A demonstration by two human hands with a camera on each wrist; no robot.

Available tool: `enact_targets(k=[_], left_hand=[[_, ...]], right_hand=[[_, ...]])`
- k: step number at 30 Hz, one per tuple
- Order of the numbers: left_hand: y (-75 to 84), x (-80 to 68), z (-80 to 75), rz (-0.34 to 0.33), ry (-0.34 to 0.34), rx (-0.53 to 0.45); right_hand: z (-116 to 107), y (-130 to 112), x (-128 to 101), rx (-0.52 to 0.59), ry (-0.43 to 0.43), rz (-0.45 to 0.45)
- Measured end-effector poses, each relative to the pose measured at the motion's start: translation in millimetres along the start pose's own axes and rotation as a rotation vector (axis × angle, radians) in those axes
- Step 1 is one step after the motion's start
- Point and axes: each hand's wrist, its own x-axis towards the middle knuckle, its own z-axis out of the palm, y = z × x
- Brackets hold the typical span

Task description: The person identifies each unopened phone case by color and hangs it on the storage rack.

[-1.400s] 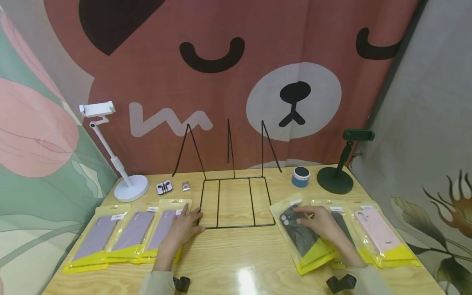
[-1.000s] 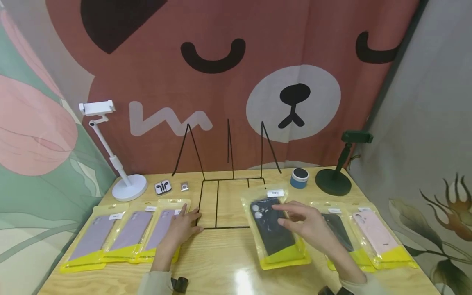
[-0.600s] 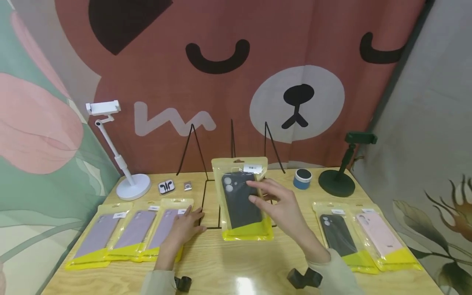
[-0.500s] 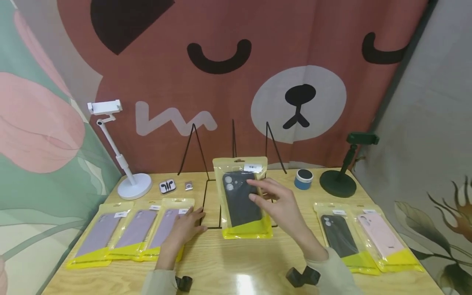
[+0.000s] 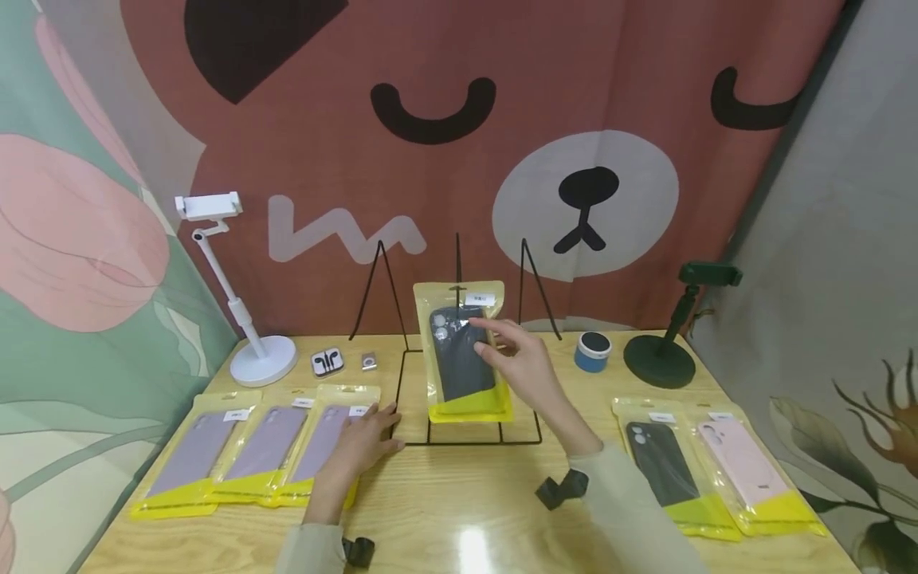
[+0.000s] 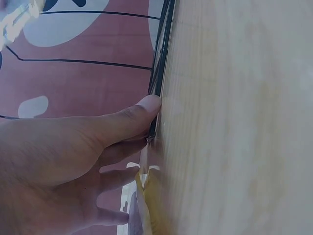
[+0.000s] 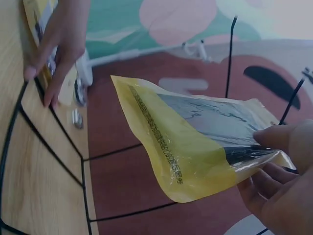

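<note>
Head view: six packets, right hand [image 5: 527,368] pinching black case packet [image 5: 462,359] | left wrist view alone: left hand [image 6: 63,166] flat, thumb touching wire rack [image 6: 159,73].

The left hand [image 5: 356,446] lies flat, palm down, fingers [image 5: 383,414] straight and spread, forearm reaching forward from the lower edge. The right hand [image 5: 522,365] is raised ahead, arm stretched out, thumb and fingers [image 7: 274,176] pinching closed, sleeve at the wrist
</note>
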Motion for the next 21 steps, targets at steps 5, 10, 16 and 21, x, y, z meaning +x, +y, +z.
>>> enact_targets(k=[5,10,16,21], left_hand=[[-0.3,-1.0,-0.3,-0.003,0.000,0.000],[1.5,-2.1,-1.3,-0.017,-0.007,-0.007],[2.1,-5.2,1.0,0.001,-0.008,0.001],[2.4,-4.4,-2.3,0.005,0.005,-0.005]], right_hand=[[5.1,24.0,34.9,-0.037,0.023,-0.010],[10.0,41.2,61.9,-0.046,0.042,0.012],[15.0,60.7,81.0,-0.073,0.076,0.036],[14.3,70.4,86.1,-0.094,0.134,-0.022]])
